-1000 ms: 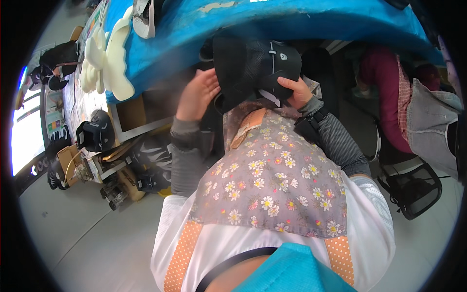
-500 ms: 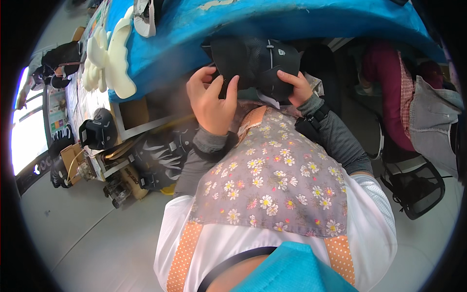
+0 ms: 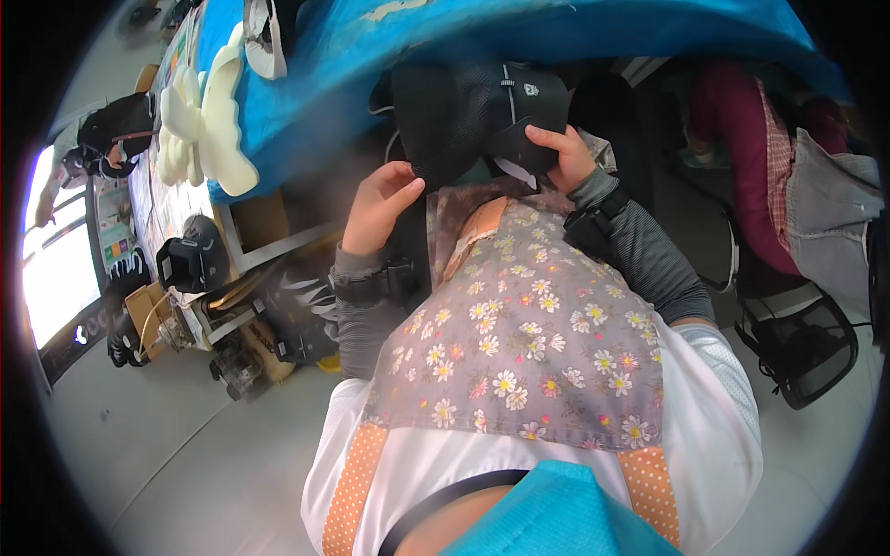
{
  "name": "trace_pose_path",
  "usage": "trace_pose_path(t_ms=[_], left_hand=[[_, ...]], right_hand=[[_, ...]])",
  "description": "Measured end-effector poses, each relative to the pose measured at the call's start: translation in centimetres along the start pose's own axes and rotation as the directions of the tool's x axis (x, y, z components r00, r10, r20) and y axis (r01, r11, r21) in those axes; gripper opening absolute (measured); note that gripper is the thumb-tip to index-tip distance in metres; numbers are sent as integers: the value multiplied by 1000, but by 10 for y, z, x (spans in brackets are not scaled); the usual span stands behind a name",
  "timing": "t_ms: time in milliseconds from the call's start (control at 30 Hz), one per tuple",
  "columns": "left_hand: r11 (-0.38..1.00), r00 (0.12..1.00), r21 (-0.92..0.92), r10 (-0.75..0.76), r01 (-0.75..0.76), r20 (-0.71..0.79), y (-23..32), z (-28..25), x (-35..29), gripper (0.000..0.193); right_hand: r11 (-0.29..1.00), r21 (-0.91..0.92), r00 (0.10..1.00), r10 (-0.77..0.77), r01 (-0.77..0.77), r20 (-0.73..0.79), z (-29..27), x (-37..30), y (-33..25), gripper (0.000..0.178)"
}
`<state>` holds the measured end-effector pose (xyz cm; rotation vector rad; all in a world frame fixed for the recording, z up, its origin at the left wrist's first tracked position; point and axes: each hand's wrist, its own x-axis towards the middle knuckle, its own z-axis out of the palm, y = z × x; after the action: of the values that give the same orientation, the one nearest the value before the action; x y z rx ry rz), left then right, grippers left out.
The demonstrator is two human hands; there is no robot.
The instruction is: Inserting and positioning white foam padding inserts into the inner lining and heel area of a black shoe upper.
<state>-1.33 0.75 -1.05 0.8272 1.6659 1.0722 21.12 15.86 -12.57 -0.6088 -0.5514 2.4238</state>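
Above my lap I hold a black fabric piece [image 3: 450,120] with a mesh-like panel, a thin strap and a small pale emblem. Its exact kind is unclear. My left hand [image 3: 378,206] pinches the lower left edge between thumb and bent fingers. On the opposite side my right hand [image 3: 564,157] grips it, thumb on top and the other fingers mostly underneath. A small whitish tab [image 3: 515,173] sticks out below the fabric beside my right hand. The floral apron [image 3: 519,324] covers my lap just under it.
Ahead is a blue-covered table [image 3: 371,65], with pale scalloped foam-like pieces [image 3: 222,120] and a grey-and-black item [image 3: 265,37] at its left. Left stands shelving with a black moulded item [image 3: 192,255]. At right are a person's dark red trousers [image 3: 742,176] and a black-framed chair [image 3: 807,357].
My left hand has shifted left and slightly down, from over the fabric to its lower left edge. More of the black piece shows. My right hand keeps its grip.
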Motion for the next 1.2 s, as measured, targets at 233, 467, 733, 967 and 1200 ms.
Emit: trace_pose_path(t_ms=[233, 467, 733, 967, 1200], left_hand=[[981, 999, -190, -33, 26, -34, -20, -7, 2, 9], [925, 876, -5, 358, -380, -323, -17, 10, 5, 12], [853, 925, 451, 356, -263, -135, 34, 40, 36, 27], [344, 619, 832, 785, -435, -1, 59, 71, 99, 21], [391, 745, 823, 665, -413, 57, 40, 71, 150, 28]], right_hand=[[1000, -17, 1000, -7, 7, 10, -2, 0, 0, 28], [1000, -5, 1000, -22, 22, -2, -6, 3, 5, 26], [999, 10, 998, 44, -44, 44, 7, -2, 2, 28], [963, 258, 997, 74, -75, 16, 0, 3, -24, 29], [908, 381, 982, 125, -172, 145, -2, 13, -14, 37]])
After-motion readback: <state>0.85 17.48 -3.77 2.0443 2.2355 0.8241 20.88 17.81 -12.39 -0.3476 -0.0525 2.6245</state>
